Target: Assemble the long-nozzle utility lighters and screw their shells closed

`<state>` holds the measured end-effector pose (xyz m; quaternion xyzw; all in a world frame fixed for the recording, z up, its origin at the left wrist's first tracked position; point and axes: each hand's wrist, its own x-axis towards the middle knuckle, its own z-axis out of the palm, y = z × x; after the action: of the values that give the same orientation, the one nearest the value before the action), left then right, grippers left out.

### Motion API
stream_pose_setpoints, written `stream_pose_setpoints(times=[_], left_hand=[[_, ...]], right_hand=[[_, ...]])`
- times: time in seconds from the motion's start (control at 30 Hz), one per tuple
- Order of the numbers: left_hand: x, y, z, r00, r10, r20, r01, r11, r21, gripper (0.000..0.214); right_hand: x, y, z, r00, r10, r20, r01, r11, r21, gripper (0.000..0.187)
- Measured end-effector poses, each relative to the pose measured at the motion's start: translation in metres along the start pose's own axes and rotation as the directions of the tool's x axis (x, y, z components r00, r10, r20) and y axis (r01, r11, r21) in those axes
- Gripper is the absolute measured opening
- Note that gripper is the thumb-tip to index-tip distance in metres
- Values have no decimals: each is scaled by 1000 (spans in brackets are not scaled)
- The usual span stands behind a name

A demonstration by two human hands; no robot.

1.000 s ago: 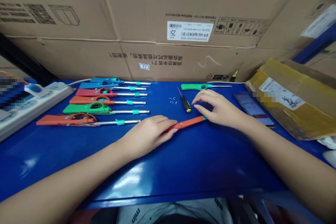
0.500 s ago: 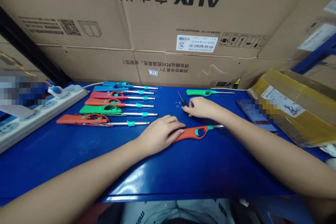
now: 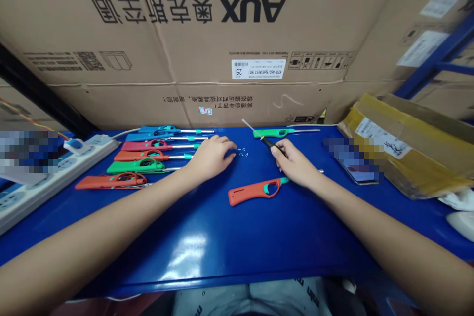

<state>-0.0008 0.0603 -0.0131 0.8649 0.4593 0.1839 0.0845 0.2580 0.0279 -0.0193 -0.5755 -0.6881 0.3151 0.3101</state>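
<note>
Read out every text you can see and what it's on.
"AUX": large cardboard box, upside down.
"奥克斯空调": same box.
"师傅您辛苦了!": same box.
"请在搬运时对我温柔些,谢谢您!": same box.
"KFR-46G/BpR3AES1 (B1)": box's white label.
"25": same label.
"min": clothing, bottom edge.
Too small or blurred: sticker, parcel label, other print.

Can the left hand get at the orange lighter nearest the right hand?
Probably yes: the left hand looks empty and nothing visible blocks the orange lighter; the right hand, holding the screwdriver, hides only part of it.
</note>
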Motion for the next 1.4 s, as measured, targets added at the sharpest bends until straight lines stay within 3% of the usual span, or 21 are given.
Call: stream_pose_setpoints(times=[0.13,0.27,0.4,0.53,0.7,0.83,0.97,1.2,1.3,1.4], left_hand=[[31,-8,10,994,-47,99,48,999,-7,33],[46,-10,14,976,-115,182,132,988,-81,35],[45,-9,10,964,-179,195,214,961,-177,35],[26,-7,-1,951,-269,154,306,894,-328,31],[-16,2,-13,906,-411,100,384,701,-601,38],[-42,20,-8,865,-485,125,392,500,-773,45],[-49,37,3,841,-505,193,385,309,-870,46],[-57,48,12,818,-467,336,422,91,-902,41],[-59,49,13,802,-468,371,418,-6,-909,35],[-60,51,13,797,-450,404,416,-77,-906,32]], right_hand=[[-6,3,6,999,26,27,-26,999,-23,23],[-15,-5,10,999,51,16,-50,997,-65,19],[-20,-12,10,997,57,52,-49,989,-141,15],[-25,-15,2,993,57,99,-32,970,-240,14],[-39,-19,0,995,27,91,12,917,-398,11],[-41,-20,11,994,-43,96,86,856,-510,16],[-36,-18,13,986,-58,158,138,813,-565,18],[-39,-16,-12,954,-9,299,203,752,-627,18],[-38,-14,-15,964,-12,266,168,803,-572,17],[-35,-13,-13,984,-95,148,137,940,-313,17]])
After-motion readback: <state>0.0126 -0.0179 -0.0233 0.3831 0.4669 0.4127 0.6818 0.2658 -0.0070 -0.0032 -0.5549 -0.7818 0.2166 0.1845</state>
